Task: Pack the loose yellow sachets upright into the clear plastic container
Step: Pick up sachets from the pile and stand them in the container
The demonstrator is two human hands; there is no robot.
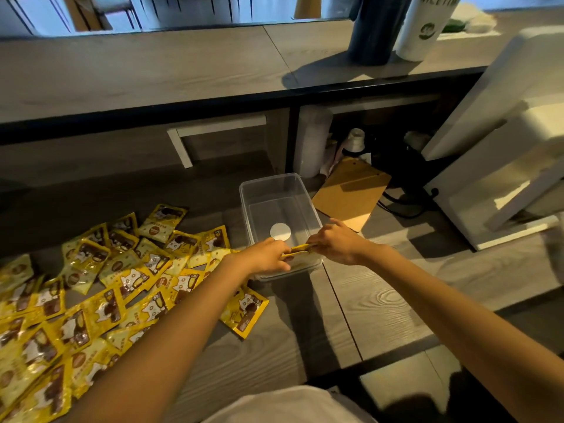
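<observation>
Looking down along two bare forearms onto a grey wood-grain surface (381, 300). Just right of centre, a clear plastic container (274, 184), open-topped, with nothing visible on its floor but a round white label (280, 232).

At the near end of the container, both hands meeting just above the rim. Left hand (268, 254) and right hand (332, 242), fingers curled, each pinching one end of a small bunch of yellow sachets (297, 251). Bunch held on edge between them, low against the near wall; hard to tell whether already touching the floor.

To the left, spread flat and overlapping across the surface, a large heap of loose yellow sachets (91, 285). One stray sachet (244, 312) lying just on the near side of the container. Beyond the container to the right, a flat brown board (351, 193).

Probably light, thin and floppy, with glossy, slippery-looking film, so prone to sliding apart or slumping flat in so roomy a container. Best taken as a squared-up bunch, pinched at the short side edges rather than the soft middle, then leaned against the near wall for support. Unlikely to break, but worth sparing from hard squeezes at the seals.
</observation>
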